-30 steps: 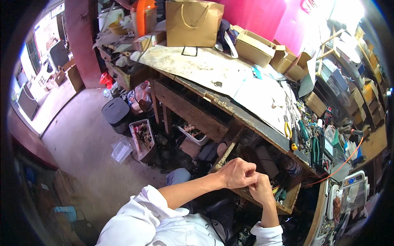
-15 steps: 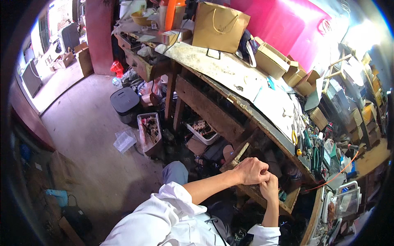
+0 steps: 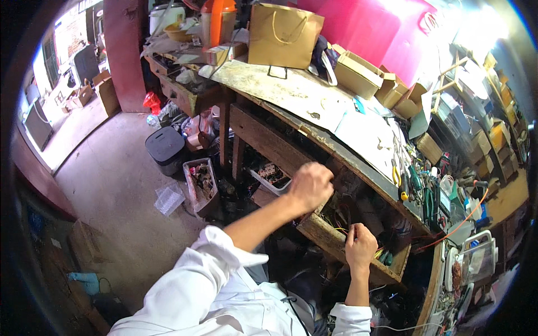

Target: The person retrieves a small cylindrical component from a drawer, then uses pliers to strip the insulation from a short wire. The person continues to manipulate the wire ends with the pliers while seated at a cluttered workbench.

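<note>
The drawer (image 3: 322, 239) is rough wood, the bag (image 3: 284, 40) smooth paper, the bin (image 3: 165, 144) matt plastic.

i see the left forearm (image 3: 260, 223) slanting up toward the right, the left hand (image 3: 311, 187) curled and slightly blurred; lower and apart, the right forearm (image 3: 358, 288) points upward, the right hand (image 3: 361, 245) closed.

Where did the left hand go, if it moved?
Yes, the left hand moved up and leftward in view, closer to the white tub.
</note>
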A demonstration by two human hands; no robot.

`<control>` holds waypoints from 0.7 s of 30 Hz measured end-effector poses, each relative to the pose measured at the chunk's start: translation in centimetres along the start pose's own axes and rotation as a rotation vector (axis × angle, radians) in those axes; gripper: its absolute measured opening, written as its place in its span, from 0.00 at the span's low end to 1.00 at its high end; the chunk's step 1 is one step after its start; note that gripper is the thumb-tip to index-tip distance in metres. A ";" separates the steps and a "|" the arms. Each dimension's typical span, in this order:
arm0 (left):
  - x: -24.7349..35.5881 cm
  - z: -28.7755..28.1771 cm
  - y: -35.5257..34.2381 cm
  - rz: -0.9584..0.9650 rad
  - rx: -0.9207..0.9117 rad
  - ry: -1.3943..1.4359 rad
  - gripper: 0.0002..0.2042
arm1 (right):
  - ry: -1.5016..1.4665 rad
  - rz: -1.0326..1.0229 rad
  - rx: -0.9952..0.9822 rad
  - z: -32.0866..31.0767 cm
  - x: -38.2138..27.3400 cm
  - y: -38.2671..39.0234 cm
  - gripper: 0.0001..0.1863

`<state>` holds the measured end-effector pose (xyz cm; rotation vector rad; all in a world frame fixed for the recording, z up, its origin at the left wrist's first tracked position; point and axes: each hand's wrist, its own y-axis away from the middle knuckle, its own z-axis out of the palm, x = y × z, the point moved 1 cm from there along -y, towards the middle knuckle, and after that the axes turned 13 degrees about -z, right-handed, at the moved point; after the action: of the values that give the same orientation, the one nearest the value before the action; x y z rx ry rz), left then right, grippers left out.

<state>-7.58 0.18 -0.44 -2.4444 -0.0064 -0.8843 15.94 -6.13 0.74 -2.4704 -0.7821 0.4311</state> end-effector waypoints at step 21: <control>-6.2 0.6 -7.5 0.042 -0.386 -0.568 0.09 | -0.022 -0.069 -0.255 4.1 -8.1 -6.8 0.28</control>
<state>-13.44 7.95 -0.86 -2.9640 0.0121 -0.1518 4.80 -4.73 2.27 -2.6653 -0.9821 0.3525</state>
